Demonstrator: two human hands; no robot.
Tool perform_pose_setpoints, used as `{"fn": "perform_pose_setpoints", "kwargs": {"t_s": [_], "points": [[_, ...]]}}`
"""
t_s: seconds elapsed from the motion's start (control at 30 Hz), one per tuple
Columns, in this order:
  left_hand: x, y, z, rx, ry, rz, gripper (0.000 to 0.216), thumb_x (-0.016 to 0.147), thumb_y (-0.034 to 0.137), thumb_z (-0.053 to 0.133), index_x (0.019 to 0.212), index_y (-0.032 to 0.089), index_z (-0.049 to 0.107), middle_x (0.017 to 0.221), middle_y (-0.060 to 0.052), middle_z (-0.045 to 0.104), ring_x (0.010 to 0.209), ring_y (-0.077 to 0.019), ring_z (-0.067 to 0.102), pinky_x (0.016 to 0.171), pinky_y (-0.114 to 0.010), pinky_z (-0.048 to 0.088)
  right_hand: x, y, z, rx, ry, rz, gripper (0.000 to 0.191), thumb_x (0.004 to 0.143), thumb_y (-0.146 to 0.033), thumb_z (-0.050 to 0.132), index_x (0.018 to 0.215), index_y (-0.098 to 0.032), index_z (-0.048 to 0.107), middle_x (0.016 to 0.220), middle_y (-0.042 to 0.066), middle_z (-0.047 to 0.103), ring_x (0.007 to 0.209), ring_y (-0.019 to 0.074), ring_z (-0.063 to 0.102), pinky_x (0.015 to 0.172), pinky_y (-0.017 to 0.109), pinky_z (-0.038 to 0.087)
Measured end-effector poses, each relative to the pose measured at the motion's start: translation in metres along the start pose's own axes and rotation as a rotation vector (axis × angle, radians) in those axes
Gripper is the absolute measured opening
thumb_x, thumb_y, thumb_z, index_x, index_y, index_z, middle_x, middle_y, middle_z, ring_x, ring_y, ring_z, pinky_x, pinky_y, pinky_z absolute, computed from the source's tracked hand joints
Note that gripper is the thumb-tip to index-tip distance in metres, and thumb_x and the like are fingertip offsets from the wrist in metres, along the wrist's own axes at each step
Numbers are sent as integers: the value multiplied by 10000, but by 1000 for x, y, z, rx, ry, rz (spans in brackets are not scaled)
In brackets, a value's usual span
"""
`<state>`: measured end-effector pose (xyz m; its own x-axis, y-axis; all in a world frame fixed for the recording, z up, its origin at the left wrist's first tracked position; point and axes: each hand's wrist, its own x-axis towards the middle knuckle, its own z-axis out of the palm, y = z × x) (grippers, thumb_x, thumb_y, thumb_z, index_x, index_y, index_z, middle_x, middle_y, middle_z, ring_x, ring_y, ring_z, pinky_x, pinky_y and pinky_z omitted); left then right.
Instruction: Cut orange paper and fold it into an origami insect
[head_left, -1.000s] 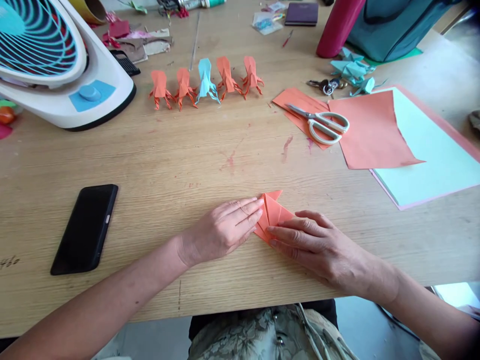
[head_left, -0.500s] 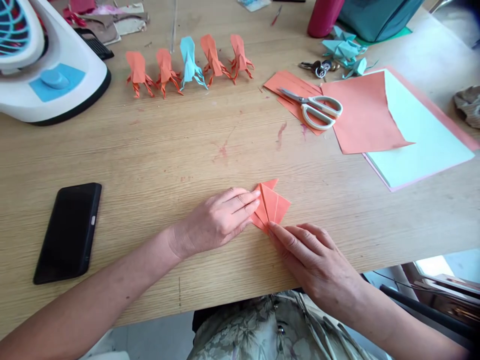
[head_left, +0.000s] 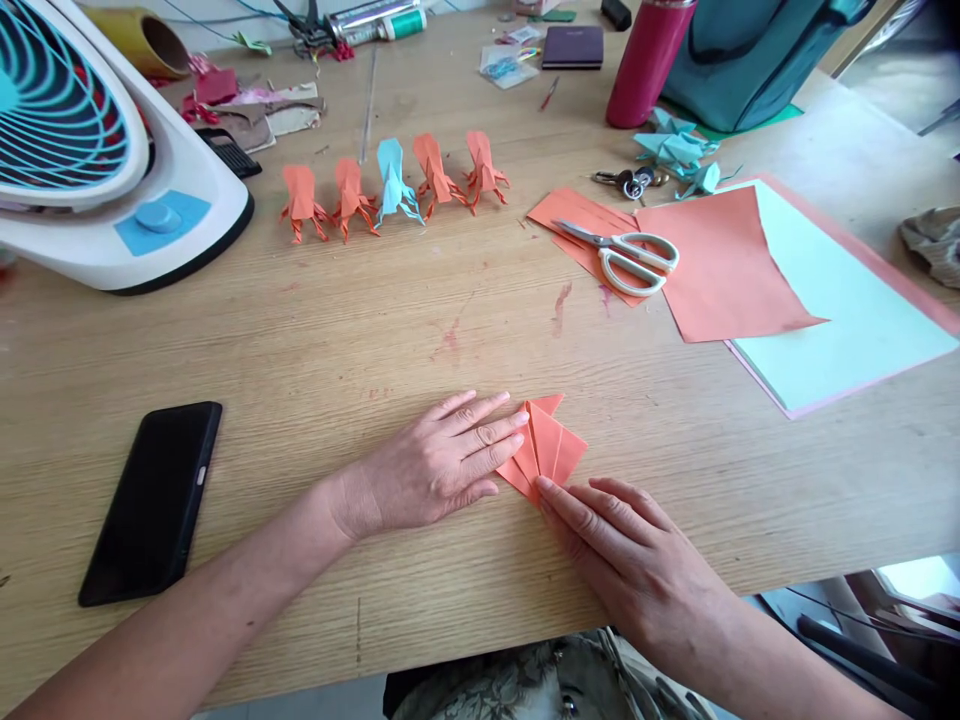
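Note:
A small folded sheet of orange paper (head_left: 551, 445) lies on the table, creased into pleats that fan out from its lower tip. Flat beside and partly over its left side is my left hand (head_left: 435, 460), fingers stretched and a little spread, the fingertips touching the paper. My right hand (head_left: 630, 545) has its fingers close together at the paper's lower tip, the index fingertip pressing there. Its thumb is hidden beneath the hand, and that corner of the paper is partly covered.
Several folded paper figures (head_left: 352, 195) stand in a row at the back. White-handled scissors (head_left: 641, 262) lie on orange paper strips, beside loose sheets (head_left: 735, 265). A black phone (head_left: 150, 505) lies left, below a white fan (head_left: 180, 225). Keys (head_left: 634, 182), a red bottle (head_left: 649, 65) and a teal bag (head_left: 750, 60) are back right.
My left hand's fingers have spread and flattened beside the paper. My right hand stays at the lower tip. The camera view has tilted up, so more of the table's back shows.

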<state>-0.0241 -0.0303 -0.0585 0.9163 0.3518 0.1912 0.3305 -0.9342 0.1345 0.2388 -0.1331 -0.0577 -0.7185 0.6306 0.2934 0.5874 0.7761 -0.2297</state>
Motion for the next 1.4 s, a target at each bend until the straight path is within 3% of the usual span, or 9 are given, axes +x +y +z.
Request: {"fn": "perform_pose_setpoints", "kwargs": {"t_s": [0.33, 0.63, 0.7, 0.77, 0.93, 1.03, 1.2, 1.4], "points": [[4, -1, 3, -38, -62, 2, 510, 1030, 429, 431, 1438, 123, 462, 1572, -131, 406, 1501, -305, 289, 1196, -517, 316, 3, 0, 1, 1, 21, 8, 379, 923, -57, 363, 1095, -52, 701, 1348, 182, 637, 1052, 277, 651, 932, 471, 540], [-2, 7, 3, -6, 120, -104, 386, 1017, 393, 478, 1275, 132, 598, 1419, -144, 590, 1347, -287, 516, 1093, -461, 436, -4, 17, -7, 12, -55, -107, 382, 965, -69, 366, 1203, -50, 665, 1407, 190, 588, 1256, 289, 583, 1068, 521, 501], [-2, 12, 1, 5, 159, -99, 371, 1012, 394, 489, 1228, 124, 624, 1410, -155, 595, 1353, -291, 510, 1093, -456, 434, -3, 24, -11, 39, -84, -128, 369, 983, -88, 383, 1227, -48, 657, 1403, 185, 593, 1280, 293, 569, 1093, 522, 483], [-1, 16, 1, -8, 136, -63, 416, 1025, 402, 459, 1298, 117, 590, 1447, -153, 562, 1416, -286, 443, 1139, -451, 392, -1, 29, -14, 62, -104, -136, 376, 995, -100, 379, 1260, -64, 644, 1412, 177, 587, 1302, 287, 553, 1110, 519, 469], [0, 18, 7, -82, -57, 38, 497, 1057, 384, 365, 1492, 150, 423, 1516, -98, 492, 1461, -242, 385, 1237, -429, 248, -4, 32, -17, 92, -124, -84, 378, 992, -101, 416, 1317, -83, 608, 1438, 188, 561, 1340, 287, 520, 1123, 540, 431], [-1, 18, 9, -103, -68, 39, 532, 1055, 406, 364, 1497, 115, 416, 1534, -112, 464, 1471, -261, 363, 1240, -435, 237, -21, 32, -18, 102, -114, -40, 387, 996, -108, 426, 1350, -72, 576, 1433, 187, 567, 1344, 276, 512, 1127, 524, 410], [-1, 16, 10, -141, -49, 43, 566, 1041, 445, 391, 1508, 125, 405, 1528, -120, 471, 1475, -268, 355, 1242, -443, 237, -46, 28, -17, 107, 11, 135, 472, 940, -69, 519, 1408, -125, 531, 1375, 144, 627, 1270, 261, 575, 1064, 467, 453], [0, 16, 9, -155, -37, 42, 554, 1032, 427, 431, 1502, 134, 422, 1510, -127, 495, 1461, -273, 380, 1240, -456, 257, -33, 16, -14, 147, 38, 152, 522, 941, -67, 508, 1454, -167, 491, 1321, 127, 664, 1160, 248, 640, 986, 442, 498]]}}
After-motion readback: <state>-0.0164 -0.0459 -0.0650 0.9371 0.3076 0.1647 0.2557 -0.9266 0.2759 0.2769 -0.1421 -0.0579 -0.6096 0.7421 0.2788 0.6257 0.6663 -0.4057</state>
